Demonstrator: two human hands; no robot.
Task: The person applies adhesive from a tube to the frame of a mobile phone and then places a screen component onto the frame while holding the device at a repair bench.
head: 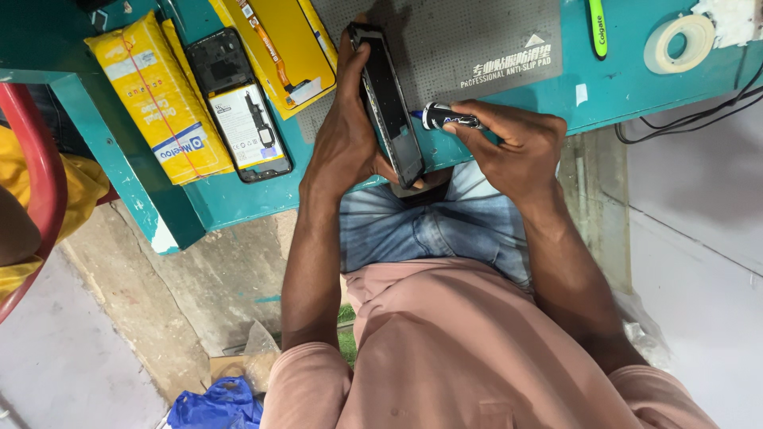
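Teal paint covers the tabletop (636, 79), with a grey mat (469, 40) at its far side. At the near edge, the left hand (346, 139) has its grip closed around a dark phone frame (389, 103) held on edge, while the right hand (509, 143) pinches a small glue tube (449, 117), its blue tip touching the frame's side. Judging by this, gluing is under way and not finished: an opened phone (238, 103) lies apart to the left beside yellow boxes (155, 95), not yet joined.
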